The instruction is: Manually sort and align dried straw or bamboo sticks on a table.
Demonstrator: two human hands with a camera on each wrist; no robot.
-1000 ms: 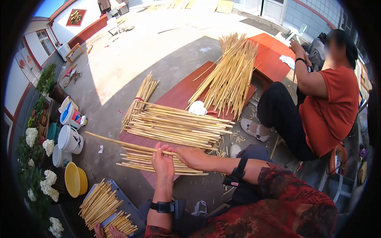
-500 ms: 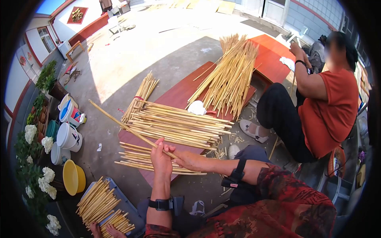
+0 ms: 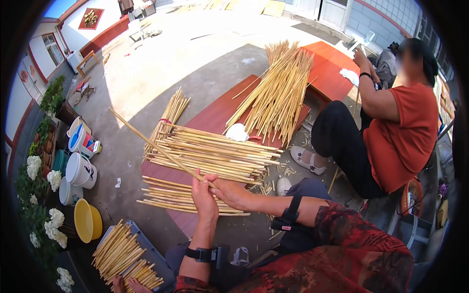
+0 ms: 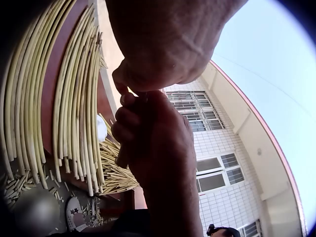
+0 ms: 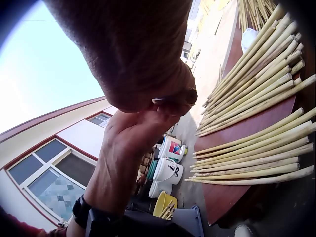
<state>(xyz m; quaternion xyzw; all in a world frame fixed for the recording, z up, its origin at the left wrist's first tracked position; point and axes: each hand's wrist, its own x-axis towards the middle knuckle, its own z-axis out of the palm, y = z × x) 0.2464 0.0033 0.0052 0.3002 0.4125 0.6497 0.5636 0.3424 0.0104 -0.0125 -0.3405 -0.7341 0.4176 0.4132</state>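
A long reddish-brown board (image 3: 210,112) slants through the middle of the head view. A seated person (image 3: 400,127) in an orange top fills the right side. A heap of long sticks (image 3: 276,93) lies at upper centre, a wide pile of sticks (image 3: 210,154) at centre, and a thinner row of sticks (image 3: 190,198) just below it. One single stick (image 3: 156,146) runs from left of centre down to the hands: the left hand (image 3: 205,198) has its fingers curled round it, and the right hand (image 3: 234,192) grips it near its lower end. At upper left, a red plaque (image 3: 91,18) bears a gold character too blurred to read; the print on a bucket (image 3: 78,139) at left is likewise illegible.
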